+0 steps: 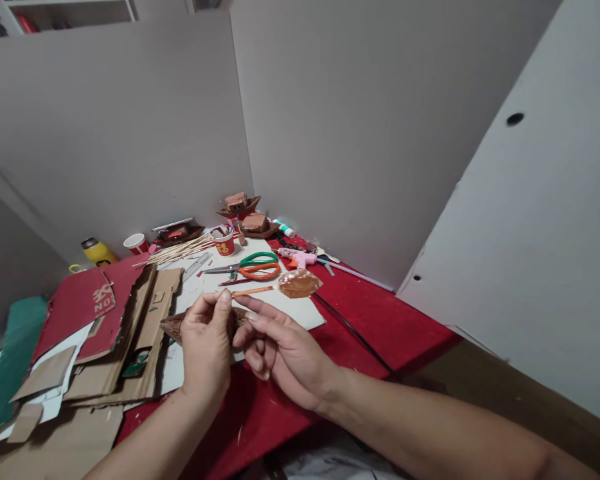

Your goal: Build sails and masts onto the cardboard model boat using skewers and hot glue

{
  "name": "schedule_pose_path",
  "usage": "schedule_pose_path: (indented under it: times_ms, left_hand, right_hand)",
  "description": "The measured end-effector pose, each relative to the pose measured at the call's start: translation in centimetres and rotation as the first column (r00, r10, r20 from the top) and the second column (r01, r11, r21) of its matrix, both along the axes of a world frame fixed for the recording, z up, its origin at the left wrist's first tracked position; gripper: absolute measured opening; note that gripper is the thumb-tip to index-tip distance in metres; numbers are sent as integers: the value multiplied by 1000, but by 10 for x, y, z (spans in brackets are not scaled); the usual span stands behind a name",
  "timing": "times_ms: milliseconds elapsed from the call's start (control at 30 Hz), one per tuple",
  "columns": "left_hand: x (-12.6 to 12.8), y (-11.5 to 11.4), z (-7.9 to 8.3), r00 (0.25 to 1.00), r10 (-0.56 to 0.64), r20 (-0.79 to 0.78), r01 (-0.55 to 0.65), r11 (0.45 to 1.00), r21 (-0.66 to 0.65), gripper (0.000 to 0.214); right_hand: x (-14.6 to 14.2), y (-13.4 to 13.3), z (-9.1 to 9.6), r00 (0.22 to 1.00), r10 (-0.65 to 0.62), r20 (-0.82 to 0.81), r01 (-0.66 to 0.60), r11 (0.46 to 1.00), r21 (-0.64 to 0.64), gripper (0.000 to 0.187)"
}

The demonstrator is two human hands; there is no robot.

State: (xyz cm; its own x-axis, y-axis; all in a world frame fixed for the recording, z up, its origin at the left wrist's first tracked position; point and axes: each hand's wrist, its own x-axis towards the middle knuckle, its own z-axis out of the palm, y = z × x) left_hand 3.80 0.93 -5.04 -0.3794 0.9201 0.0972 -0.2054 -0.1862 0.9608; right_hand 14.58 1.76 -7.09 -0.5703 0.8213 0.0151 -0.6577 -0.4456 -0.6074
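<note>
My left hand (207, 347) is closed around a small brown cardboard boat (173, 325), whose pointed end sticks out to the left. Its thumb and forefinger pinch at the top. My right hand (280, 347) meets it from the right, index finger stretched toward the boat, the other fingers curled beneath. A thin orange stick (253, 291) lies just beyond the fingertips on a white sheet (300, 310). A translucent brown leaf-shaped piece (299, 283) rests beside it.
Green and orange scissors (255, 265), a pink glue gun (300, 259), a red cup (225, 241), bamboo skewers (177, 252) and finished brown boats (240, 203) sit farther back. Cardboard scraps (130, 333) pile at left. White walls enclose the red table (390, 327).
</note>
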Motion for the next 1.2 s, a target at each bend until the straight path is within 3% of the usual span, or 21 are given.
schedule_pose_path:
  times_ms: [100, 200, 367, 533, 600, 700, 867, 1067, 1200]
  left_hand:
    - [-7, 5, 5, 999, 43, 23, -43, 999, -9, 28]
    - [-17, 8, 12, 994, 103, 27, -104, 994, 38, 25]
    - [-34, 6, 18, 987, 106, -124, -104, 994, 20, 26]
    - [-36, 13, 23, 971, 78, -227, -87, 996, -27, 30]
    - [-34, 20, 28, 974, 27, -224, -41, 997, -61, 29]
    - [-34, 30, 38, 971, -47, -232, 24, 994, -103, 30]
    - [-36, 40, 54, 947, -73, -312, 30, 990, -138, 29]
    - [-37, 44, 42, 940, -187, -285, 134, 971, -196, 30]
    - [-38, 48, 34, 917, -252, -309, 157, 941, -301, 33]
  right_hand:
    - [10, -4, 0, 974, 164, 157, -173, 984, 40, 48]
    - [30, -8, 1, 922, 209, 327, -264, 955, 135, 45]
    - [84, -11, 21, 889, 64, 453, -242, 906, 348, 30]
    - [113, -6, 56, 857, -262, 443, -25, 839, 544, 21]
    - [111, 5, 66, 808, -371, 457, 4, 780, 625, 20]
    - [104, 30, 75, 753, -435, 494, -49, 711, 701, 21]
    - [93, 76, 76, 740, -435, 513, -61, 716, 696, 24]
    - [73, 105, 71, 704, -412, 579, -135, 722, 679, 22]
    - [54, 113, 70, 627, -466, 625, -285, 609, 740, 18]
